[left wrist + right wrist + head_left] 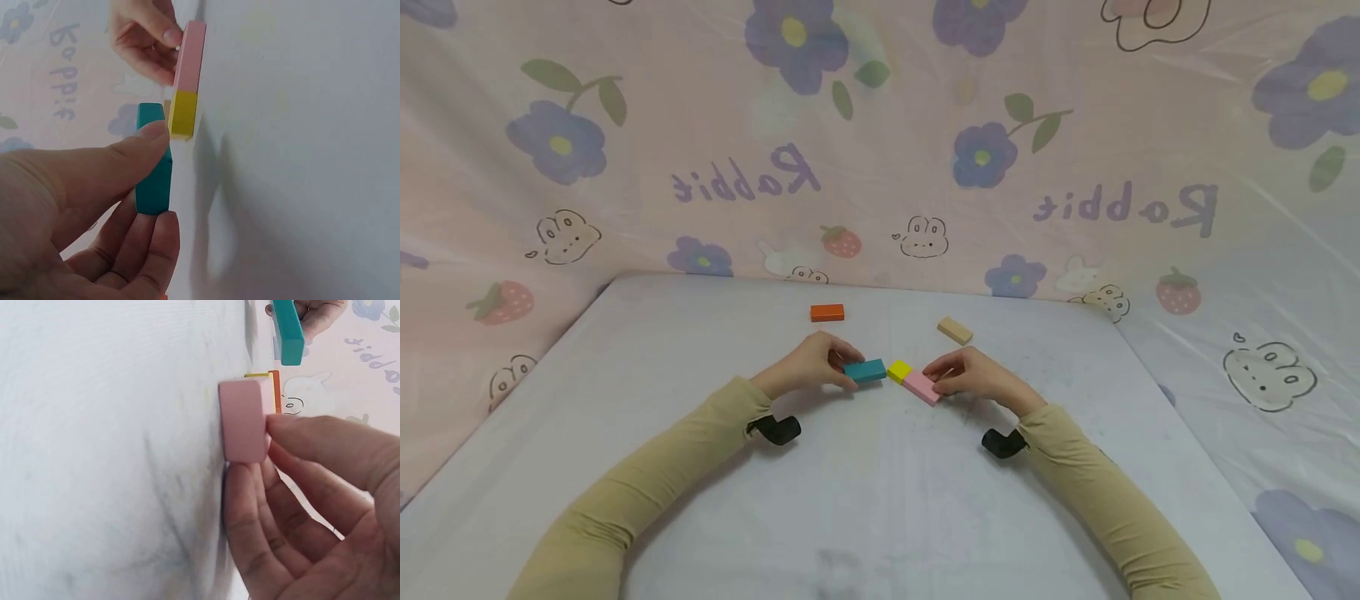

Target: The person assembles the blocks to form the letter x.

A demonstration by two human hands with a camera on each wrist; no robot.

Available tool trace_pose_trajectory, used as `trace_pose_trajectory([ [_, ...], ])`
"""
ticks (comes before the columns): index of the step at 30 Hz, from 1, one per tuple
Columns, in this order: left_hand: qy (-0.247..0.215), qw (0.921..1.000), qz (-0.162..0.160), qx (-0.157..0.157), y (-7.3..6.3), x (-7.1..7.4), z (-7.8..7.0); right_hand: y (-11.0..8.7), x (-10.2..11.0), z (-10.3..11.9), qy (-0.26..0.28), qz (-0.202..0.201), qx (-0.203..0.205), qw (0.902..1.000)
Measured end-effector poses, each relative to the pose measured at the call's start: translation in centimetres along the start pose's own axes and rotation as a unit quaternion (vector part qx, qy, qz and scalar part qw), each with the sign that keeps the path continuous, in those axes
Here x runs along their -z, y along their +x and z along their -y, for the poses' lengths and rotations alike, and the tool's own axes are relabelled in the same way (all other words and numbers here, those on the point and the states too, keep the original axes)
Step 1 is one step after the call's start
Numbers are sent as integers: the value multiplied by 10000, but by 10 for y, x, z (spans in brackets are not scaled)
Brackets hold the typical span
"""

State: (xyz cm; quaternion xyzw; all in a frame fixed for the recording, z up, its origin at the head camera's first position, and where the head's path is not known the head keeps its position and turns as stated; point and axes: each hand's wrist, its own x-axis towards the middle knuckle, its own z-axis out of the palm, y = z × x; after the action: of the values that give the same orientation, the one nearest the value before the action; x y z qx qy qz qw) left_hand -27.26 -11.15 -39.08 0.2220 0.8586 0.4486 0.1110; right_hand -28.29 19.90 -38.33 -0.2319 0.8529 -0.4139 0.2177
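Observation:
My left hand [816, 362] pinches a teal rectangular block [865, 371] between thumb and fingers. In the left wrist view that block [153, 184] is held off the table, the thumb across its side. My right hand [973, 379] pinches a pink block [921, 387], thumb on one side and fingers on the other in the right wrist view. A yellow block [899, 372] lies in line against the pink block's far end; whether the two are joined I cannot tell. A small gap in the head view separates the teal block from the yellow one.
An orange block [827, 312] lies on the white-covered table [865, 500] beyond my left hand. Beyond the right hand lies a plain wood-coloured block [955, 330]. A patterned cloth [880, 150] hangs behind the table. Black curved pieces [778, 430] stick out at both wrists.

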Motion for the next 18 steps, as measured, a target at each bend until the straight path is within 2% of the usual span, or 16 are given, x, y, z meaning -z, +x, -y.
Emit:
trace_pose_trajectory([
  [10,15,9998,201,-24,-1,-12,-2,0,2,-2,-42,-17,90,9999],
  [18,213,9996,146,-69,-2,-19,-3,0,1,-2,43,-25,97,9999],
])
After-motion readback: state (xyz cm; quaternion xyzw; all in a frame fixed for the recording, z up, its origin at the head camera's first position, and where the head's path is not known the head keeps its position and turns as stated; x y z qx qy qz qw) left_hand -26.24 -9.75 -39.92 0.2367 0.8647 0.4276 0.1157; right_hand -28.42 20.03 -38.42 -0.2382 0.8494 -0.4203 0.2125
